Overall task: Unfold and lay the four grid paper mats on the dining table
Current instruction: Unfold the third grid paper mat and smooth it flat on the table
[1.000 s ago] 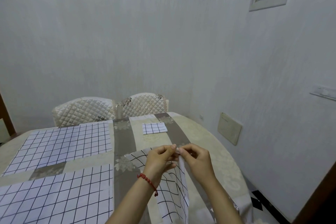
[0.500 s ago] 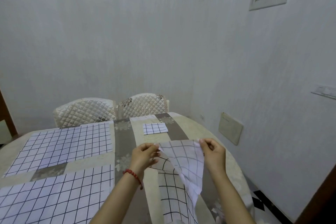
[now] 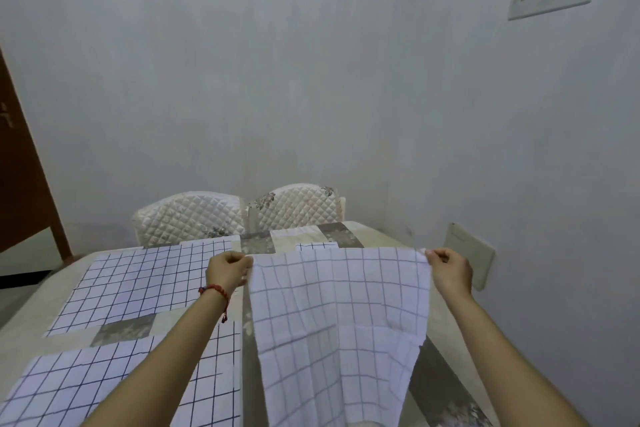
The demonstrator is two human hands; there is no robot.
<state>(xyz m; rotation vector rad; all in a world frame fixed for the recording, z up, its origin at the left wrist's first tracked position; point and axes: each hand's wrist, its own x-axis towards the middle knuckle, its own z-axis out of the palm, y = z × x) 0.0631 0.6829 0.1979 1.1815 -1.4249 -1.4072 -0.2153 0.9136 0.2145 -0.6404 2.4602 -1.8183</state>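
Grid paper mat [image 3: 337, 315] hung between both hands above the worktop [image 3: 446, 378], left hand [image 3: 228, 272] and right hand [image 3: 450, 270] each pinching a top corner. Uneven lowering could crease or skew it.

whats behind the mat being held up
Behind the held mat only the top strip of a small folded mat shows, lying on the table. The rest of it and the tabletop there are covered.

Rounded worktop [image 3: 20, 333] under patterned beige-grey cloth, two unfolded grid mats [image 3: 138, 284] [image 3: 69, 388] flat on left, folded mat [image 3: 317, 246] at far side
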